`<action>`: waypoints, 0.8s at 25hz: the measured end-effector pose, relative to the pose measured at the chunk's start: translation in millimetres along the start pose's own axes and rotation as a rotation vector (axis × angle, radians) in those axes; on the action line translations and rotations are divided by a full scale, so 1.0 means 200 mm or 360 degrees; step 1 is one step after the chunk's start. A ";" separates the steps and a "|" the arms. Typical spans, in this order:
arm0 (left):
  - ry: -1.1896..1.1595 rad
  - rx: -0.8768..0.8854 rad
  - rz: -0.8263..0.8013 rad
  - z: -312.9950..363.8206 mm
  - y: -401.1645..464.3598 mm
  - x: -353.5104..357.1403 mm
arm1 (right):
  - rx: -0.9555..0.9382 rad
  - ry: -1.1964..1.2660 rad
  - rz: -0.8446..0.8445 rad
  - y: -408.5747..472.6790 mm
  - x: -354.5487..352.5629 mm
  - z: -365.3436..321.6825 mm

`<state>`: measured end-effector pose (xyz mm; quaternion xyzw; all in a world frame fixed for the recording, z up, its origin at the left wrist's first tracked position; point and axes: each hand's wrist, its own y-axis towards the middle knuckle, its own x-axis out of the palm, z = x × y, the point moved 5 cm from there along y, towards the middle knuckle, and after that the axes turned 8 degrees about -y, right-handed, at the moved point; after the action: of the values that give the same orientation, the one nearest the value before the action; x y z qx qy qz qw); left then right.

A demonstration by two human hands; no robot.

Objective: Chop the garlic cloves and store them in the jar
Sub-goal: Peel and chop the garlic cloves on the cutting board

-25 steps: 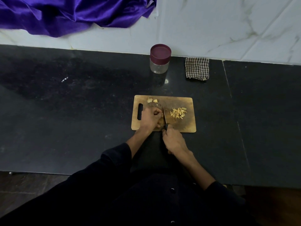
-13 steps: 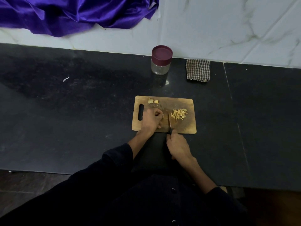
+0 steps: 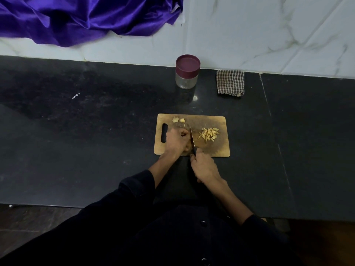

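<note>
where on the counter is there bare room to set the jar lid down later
Bare counter lies left of the cutting board, and more right of it, below the checked cloth. The strip between the jar and the board is narrower. The board is crowded: both hands, the knife, garlic.

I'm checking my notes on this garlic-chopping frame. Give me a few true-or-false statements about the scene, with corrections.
1. The clear jar with the maroon lid is closed. True.
2. The right hand grips the black-handled knife. True.
3. The pile of chopped garlic lies left of the blade. False: it lies right of it.
4. The checked cloth lies on the wooden cutting board. False: it lies on the black counter by the wall.
5. The left hand rests on the board. True.
</note>
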<state>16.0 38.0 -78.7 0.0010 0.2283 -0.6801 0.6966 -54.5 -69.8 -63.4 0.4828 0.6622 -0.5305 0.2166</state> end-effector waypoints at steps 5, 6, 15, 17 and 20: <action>0.0011 -0.0022 -0.0020 0.00 0.01 -0.01 | -0.0020 0.0000 -0.0004 0.01 0.01 -0.01; 0.0020 -0.0012 -0.0017 0.00 0.01 -0.01 | -0.0023 -0.0003 0.0003 0.01 0.02 -0.01; 0.0010 0.0025 0.0008 0.00 0.00 0.00 | 0.0009 0.0003 -0.0004 0.01 0.03 -0.01; 0.0017 0.0035 0.0008 0.00 -0.01 0.01 | 0.0014 0.0023 -0.0014 0.02 0.03 -0.01; 0.0022 0.0043 0.0012 0.01 -0.02 0.01 | 0.0015 0.0016 -0.0026 0.02 0.03 -0.01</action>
<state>13.4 35.4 -77.5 0.0159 0.2238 -0.6805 0.6975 -54.6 -66.2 -69.9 0.4811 0.6648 -0.5329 0.2066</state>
